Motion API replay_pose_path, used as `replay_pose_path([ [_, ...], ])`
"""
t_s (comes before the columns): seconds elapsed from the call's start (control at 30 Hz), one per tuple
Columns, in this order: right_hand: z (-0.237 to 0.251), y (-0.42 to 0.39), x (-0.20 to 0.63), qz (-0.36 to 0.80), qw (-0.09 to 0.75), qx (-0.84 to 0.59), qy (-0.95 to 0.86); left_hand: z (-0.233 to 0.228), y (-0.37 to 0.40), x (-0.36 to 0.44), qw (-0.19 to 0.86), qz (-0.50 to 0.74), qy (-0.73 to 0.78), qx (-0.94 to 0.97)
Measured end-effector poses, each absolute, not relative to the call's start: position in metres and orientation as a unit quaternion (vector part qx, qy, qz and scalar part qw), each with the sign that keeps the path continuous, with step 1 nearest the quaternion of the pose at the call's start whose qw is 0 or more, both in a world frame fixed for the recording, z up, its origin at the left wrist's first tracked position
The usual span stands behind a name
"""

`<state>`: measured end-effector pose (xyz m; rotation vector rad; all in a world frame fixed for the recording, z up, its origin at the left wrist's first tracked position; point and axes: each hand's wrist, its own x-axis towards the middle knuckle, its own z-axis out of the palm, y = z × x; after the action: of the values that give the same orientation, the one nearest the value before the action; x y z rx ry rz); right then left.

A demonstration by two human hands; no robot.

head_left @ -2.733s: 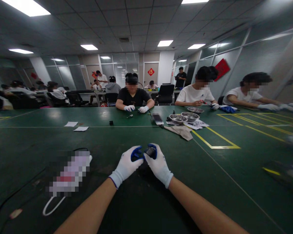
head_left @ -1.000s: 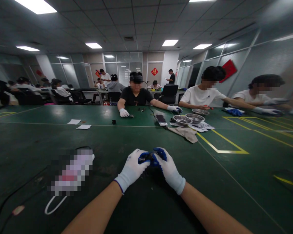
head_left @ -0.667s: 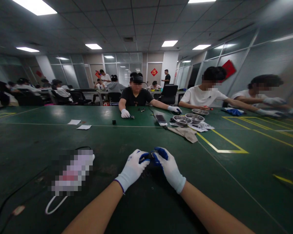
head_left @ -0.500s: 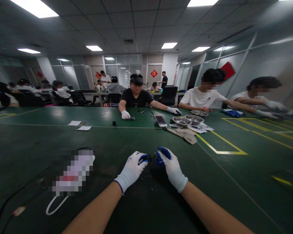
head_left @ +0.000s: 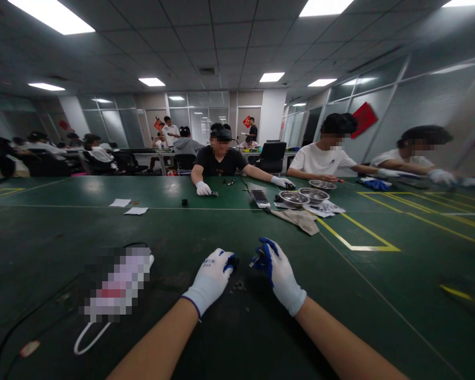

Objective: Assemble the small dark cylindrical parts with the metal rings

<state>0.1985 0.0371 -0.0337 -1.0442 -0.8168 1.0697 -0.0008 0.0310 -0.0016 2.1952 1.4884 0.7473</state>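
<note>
My left hand (head_left: 214, 274), in a white glove with blue-coated fingertips, is closed around a small black part (head_left: 234, 263), mostly covered by the fingers. To the right, my right hand (head_left: 279, 277) wears a matching glove. A slim dark piece with a shiny metal end (head_left: 254, 260) is pinched in its fingers and points toward the left hand; its exact kind is unclear. A gap separates the two held pieces. Below and between the hands lies a small cluster of metal rings or nuts (head_left: 239, 286), with one loose ring (head_left: 247, 310) nearer to me.
A blurred-out pale object with a white loop (head_left: 93, 338) lies at left beside a black cable (head_left: 27, 311). Across the green table (head_left: 162, 232) are metal bowls (head_left: 295, 198), a beige cloth (head_left: 301, 219), paper slips (head_left: 136, 211) and a small black block (head_left: 184, 202). Co-workers sit opposite.
My hands have moved apart: the pieces that met between them are now separated. More of the ring cluster shows below. A co-worker's arm at far right has shifted.
</note>
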Motion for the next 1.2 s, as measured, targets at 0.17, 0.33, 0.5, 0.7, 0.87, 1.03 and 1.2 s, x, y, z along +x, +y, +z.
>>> replay_pose_path([
  [0.17,-0.037,0.035,0.193,0.495,0.647,-0.468,-0.342,0.000,0.030,-0.003,0.178,0.252,0.540,0.783],
  [0.33,-0.036,0.036,0.193,0.499,0.664,-0.446,-0.333,-0.001,0.031,-0.002,0.171,0.244,0.546,0.783],
  [0.5,-0.032,0.034,0.192,0.521,0.654,-0.447,-0.319,-0.002,0.032,-0.003,0.175,0.246,0.541,0.785],
  [0.7,-0.030,0.031,0.187,0.507,0.650,-0.474,-0.309,-0.004,0.032,-0.004,0.176,0.253,0.529,0.791],
  [0.87,-0.028,0.030,0.184,0.512,0.644,-0.473,-0.316,0.000,0.031,-0.003,0.172,0.228,0.533,0.796],
  [1.03,-0.024,0.026,0.182,0.542,0.625,-0.470,-0.307,0.000,0.031,-0.003,0.177,0.233,0.534,0.793],
  [1.2,-0.022,0.025,0.183,0.546,0.607,-0.479,-0.324,0.002,0.031,-0.004,0.185,0.231,0.530,0.795],
])
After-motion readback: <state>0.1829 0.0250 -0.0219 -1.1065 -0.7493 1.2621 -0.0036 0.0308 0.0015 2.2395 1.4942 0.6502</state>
